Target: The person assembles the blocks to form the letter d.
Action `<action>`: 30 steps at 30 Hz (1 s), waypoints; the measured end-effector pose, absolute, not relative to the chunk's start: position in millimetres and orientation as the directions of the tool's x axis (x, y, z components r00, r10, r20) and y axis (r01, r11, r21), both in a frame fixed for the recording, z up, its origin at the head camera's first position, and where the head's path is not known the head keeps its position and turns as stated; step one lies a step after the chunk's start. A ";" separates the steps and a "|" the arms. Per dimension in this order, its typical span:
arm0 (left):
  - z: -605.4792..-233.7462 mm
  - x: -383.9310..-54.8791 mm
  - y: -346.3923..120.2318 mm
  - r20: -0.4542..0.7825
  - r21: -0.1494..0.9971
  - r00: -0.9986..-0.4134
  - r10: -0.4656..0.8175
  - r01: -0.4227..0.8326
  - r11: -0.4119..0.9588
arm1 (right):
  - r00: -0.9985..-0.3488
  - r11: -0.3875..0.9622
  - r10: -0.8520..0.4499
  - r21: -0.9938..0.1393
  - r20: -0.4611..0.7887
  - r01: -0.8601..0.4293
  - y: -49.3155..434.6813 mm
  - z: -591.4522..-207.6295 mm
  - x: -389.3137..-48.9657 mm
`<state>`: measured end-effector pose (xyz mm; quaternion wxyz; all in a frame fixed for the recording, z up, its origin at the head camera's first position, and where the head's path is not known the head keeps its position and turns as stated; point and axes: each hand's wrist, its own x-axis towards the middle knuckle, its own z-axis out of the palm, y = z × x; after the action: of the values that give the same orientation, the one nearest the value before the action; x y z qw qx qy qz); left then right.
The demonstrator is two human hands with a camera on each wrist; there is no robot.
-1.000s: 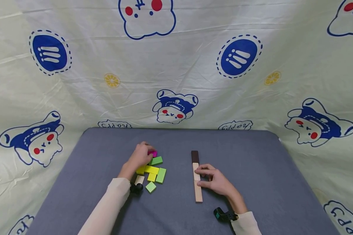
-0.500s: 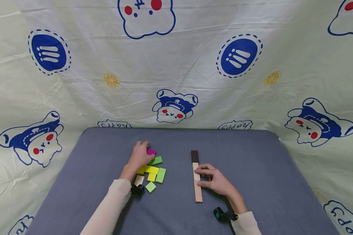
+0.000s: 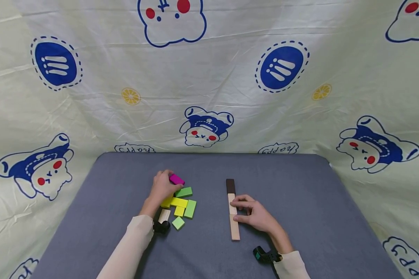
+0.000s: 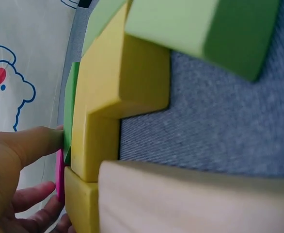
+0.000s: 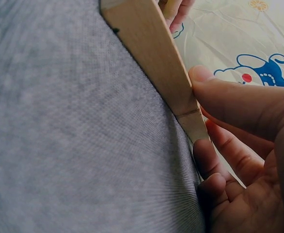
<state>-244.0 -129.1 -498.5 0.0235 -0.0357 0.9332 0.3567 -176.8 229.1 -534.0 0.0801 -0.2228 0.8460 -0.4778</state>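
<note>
"Your left hand (image 3: 160, 188) is curling thumb and fingers around a magenta rectangular block (image 3: 177, 179), beyond a green rectangular block (image 3: 184, 192)."

"And your right hand (image 3: 256, 215), fingers loosely parted, is touching pale wooden blocks (image 3: 234, 228)."

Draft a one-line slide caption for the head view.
Left hand at a magenta block; right hand at two pale blocks lined up with a dark block.
</note>
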 end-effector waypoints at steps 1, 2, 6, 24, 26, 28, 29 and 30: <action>-499.1 -244.0 -129.9 -0.067 0.671 -0.997 -0.046 -0.079 0.737 | -0.887 0.443 -0.454 -0.845 0.077 -0.300 228.9 -533.9 -176.8; -499.8 -244.2 -130.8 -0.067 0.678 -0.997 -0.042 -0.076 0.731 | -0.887 0.442 -0.455 -0.846 0.076 -0.298 228.7 -533.8 -176.7; -502.7 -244.0 -135.1 -0.070 0.688 -0.997 -0.036 -0.074 0.722 | -0.886 0.434 -0.459 -0.851 0.072 -0.294 228.3 -533.8 -176.8; -502.7 -244.8 -138.9 -0.052 0.700 -0.998 0.022 -0.021 0.714 | -0.884 0.431 -0.460 -0.849 0.084 -0.305 229.0 -533.1 -177.1; -502.3 -246.2 -137.9 -0.043 0.711 -0.999 0.020 -0.016 0.703 | -0.884 0.433 -0.460 -0.849 0.082 -0.304 229.1 -533.0 -177.0; -500.7 -247.2 -135.7 -0.033 0.722 -0.999 0.012 -0.015 0.692 | -0.884 0.438 -0.460 -0.846 0.081 -0.305 229.2 -533.1 -177.1; -500.1 -248.0 -134.2 -0.027 0.728 -1.000 0.009 -0.013 0.686 | -0.884 0.440 -0.460 -0.843 0.083 -0.308 229.4 -533.4 -177.2; -499.5 -248.9 -132.2 -0.019 0.736 -1.000 0.006 -0.009 0.676 | -0.884 0.440 -0.460 -0.842 0.087 -0.312 229.8 -533.2 -177.0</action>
<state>-248.9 -132.2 -499.5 0.0098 -0.0008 0.9155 0.4022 -177.0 229.8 -533.2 0.0776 -0.2285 0.8450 -0.4773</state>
